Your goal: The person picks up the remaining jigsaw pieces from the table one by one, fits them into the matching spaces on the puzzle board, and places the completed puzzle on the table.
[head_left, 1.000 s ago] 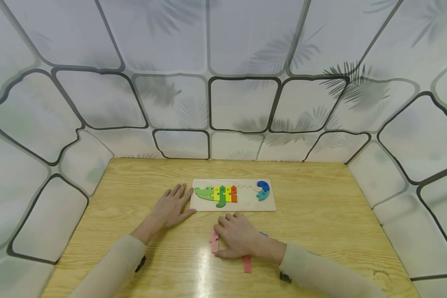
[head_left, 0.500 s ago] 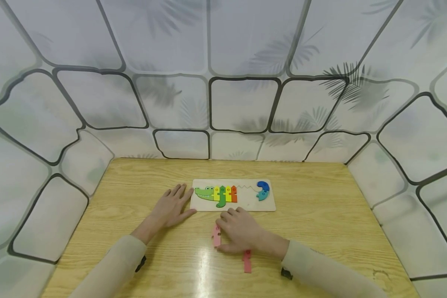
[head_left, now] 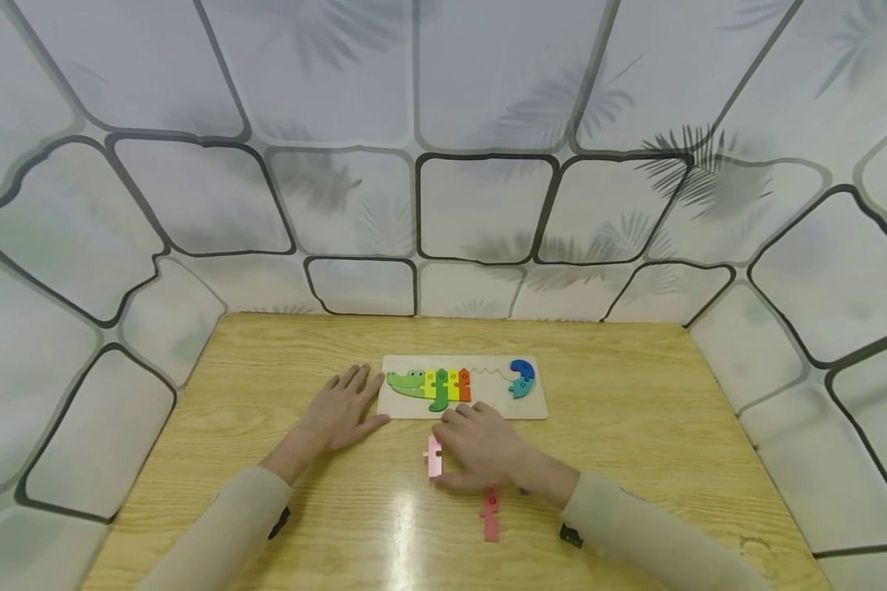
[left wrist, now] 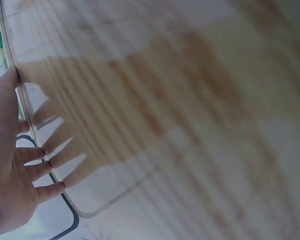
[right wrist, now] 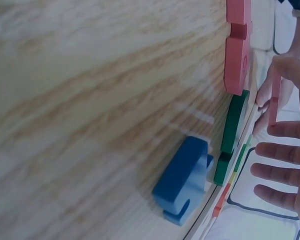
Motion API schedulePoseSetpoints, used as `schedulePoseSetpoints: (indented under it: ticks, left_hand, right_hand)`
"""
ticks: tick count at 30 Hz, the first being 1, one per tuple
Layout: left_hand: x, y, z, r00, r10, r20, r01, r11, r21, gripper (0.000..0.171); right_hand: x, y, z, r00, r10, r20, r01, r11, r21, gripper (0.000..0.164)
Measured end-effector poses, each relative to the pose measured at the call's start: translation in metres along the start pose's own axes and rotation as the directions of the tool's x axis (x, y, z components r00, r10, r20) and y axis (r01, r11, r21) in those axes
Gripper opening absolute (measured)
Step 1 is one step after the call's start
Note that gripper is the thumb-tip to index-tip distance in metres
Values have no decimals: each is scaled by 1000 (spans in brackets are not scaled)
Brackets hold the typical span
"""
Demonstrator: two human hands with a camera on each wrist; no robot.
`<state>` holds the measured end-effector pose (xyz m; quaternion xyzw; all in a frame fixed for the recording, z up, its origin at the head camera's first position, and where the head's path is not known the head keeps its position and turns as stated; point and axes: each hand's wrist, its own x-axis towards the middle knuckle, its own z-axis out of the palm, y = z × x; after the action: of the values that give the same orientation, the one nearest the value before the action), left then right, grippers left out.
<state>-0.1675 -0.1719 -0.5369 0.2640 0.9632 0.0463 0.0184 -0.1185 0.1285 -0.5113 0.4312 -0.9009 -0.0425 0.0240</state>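
Observation:
The pale wooden puzzle board [head_left: 491, 405] lies on the table with a crocodile's head, several body pieces and the blue tail fitted in it. My left hand [head_left: 342, 410] lies with straight fingers at the board's left edge, fingertips and thumb touching it. My right hand [head_left: 482, 447] pinches a pink puzzle piece [head_left: 434, 460] between thumb and index finger, lifted clear of the table in the right wrist view. The other fingers of that hand extend loosely. A second, darker pink puzzle piece [head_left: 491, 521] lies on the table beneath the right wrist.
In the right wrist view a blue puzzle piece [right wrist: 182, 175] and a dark green puzzle piece [right wrist: 234, 125] lie on the table, mostly hidden under my right hand in the head view. Patterned panels [head_left: 480, 213] stand behind the wooden table [head_left: 621, 394] and at its sides.
My right hand has moved forward toward the board, carrying the pink puzzle piece, which now tilts. More of the second pink piece shows. My left hand and the board have stayed put.

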Motion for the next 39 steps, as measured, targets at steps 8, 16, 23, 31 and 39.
schedulePoseSetpoints:
  ticks: [8,16,23,31,39]
  left_hand:
    - [-1,0,-1,1000,7,-5,-7,1000,2,80]
    - [-1,0,-2,1000,7,1,-7,1000,6,80]
    - [-1,-1,-1,1000,6,12,-6,1000,6,80]
    - [0,-1,-1,1000,8,12,-8,1000,18,81]
    - [-1,-1,-1,1000,7,9,-7,1000,13,81]
  right_hand:
    - [0,5,-1,1000,5,-15,-5,1000,0,68]
    - [0,13,-3,1000,22,14,-22,1000,10,72]
    - [-3,22,-3,999,18,-44,-18,1000,8,71]
    - [-4,32,2,993,20,-114,-21,1000,-8,72]
    - [-5,41,1,996,64,-67,-63,998,20,77]
